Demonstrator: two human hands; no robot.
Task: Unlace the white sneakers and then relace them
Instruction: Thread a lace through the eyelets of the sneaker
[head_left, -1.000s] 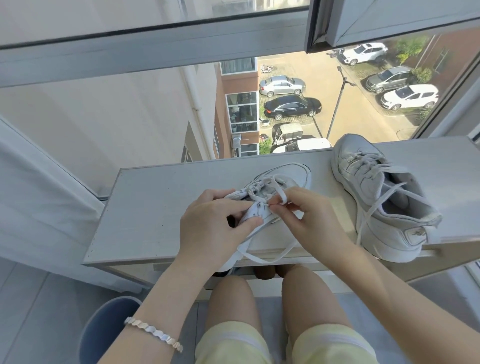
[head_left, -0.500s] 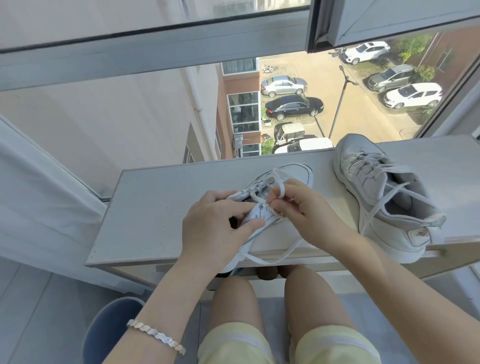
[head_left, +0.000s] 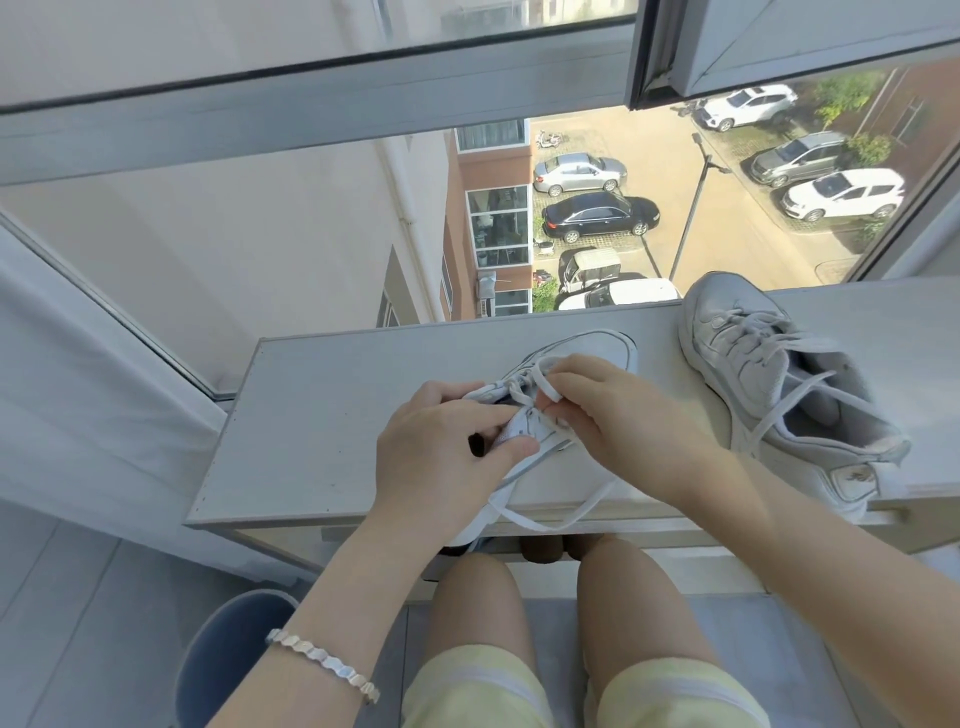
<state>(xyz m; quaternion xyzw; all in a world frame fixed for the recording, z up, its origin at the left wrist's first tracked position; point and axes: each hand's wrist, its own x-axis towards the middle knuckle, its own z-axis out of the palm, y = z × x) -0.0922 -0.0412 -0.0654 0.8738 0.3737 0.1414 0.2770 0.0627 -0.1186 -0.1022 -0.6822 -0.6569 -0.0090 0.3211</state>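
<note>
A white sneaker (head_left: 597, 351) lies on the grey window ledge (head_left: 332, 415), toe pointing away from me. My left hand (head_left: 441, 457) clasps its tongue and near side. My right hand (head_left: 618, 410) pinches a loop of its white lace (head_left: 545, 382) just above the eyelets. A loose stretch of the same lace hangs over the ledge's front edge. The second white sneaker (head_left: 769, 379) stands to the right on the ledge, laced, its lace ends loose, its heel near the front edge.
A large window behind the ledge looks down on a parking lot with cars. A blue bin (head_left: 228, 660) stands on the floor at lower left. My knees are tucked under the ledge. A white curtain (head_left: 78, 395) hangs at the left.
My right hand has moved up and away along the sneaker, drawing a loop of lace higher. The left hand has kept its hold on the sneaker.
</note>
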